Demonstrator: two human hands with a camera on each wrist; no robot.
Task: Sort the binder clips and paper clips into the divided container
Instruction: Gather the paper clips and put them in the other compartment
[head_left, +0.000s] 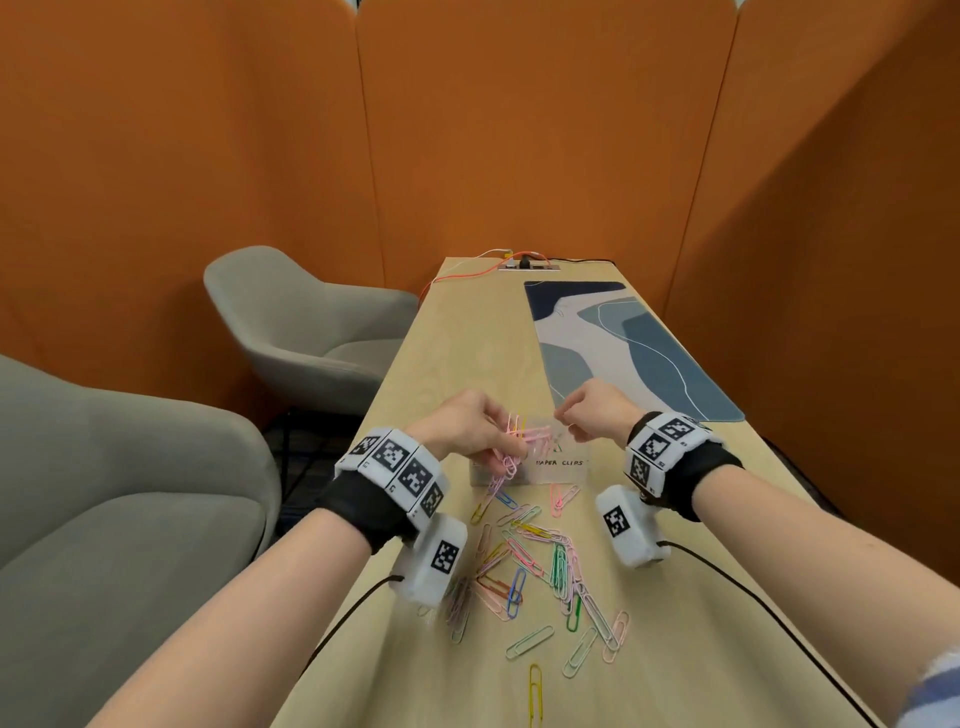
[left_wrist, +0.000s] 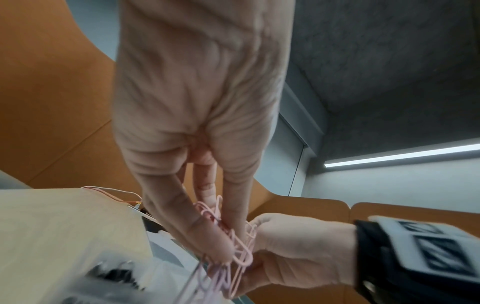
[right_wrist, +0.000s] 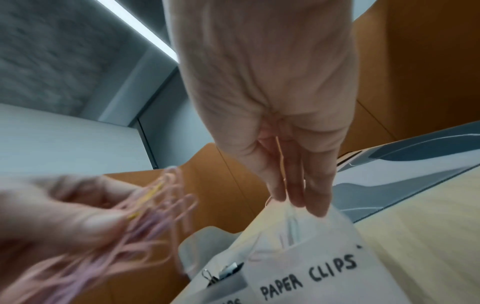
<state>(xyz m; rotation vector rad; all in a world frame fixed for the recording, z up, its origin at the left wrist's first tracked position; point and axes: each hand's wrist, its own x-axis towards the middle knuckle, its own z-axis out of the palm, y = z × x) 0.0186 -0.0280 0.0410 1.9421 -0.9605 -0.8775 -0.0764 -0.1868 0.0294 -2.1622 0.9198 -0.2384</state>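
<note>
Here a tangled bunch of pink wire paper clips is pinched in the left hand, directly above the clear plastic divided container labelled PAPER CLIPS. Release into that compartment seems due next. The right hand, fingers curled, appears empty beside it; more clips lie nearer on the pale wooden table.

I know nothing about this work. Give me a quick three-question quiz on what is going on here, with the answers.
1. True or false: the left hand holds a bunch of paper clips.
2. The label on the container below the right hand reads: A) STAPLES B) PAPER CLIPS C) PINS
3. Fill in: the loose paper clips on the table lie ____ the person than the container.

Key: 1 true. 2 B. 3 nearer to.
</note>
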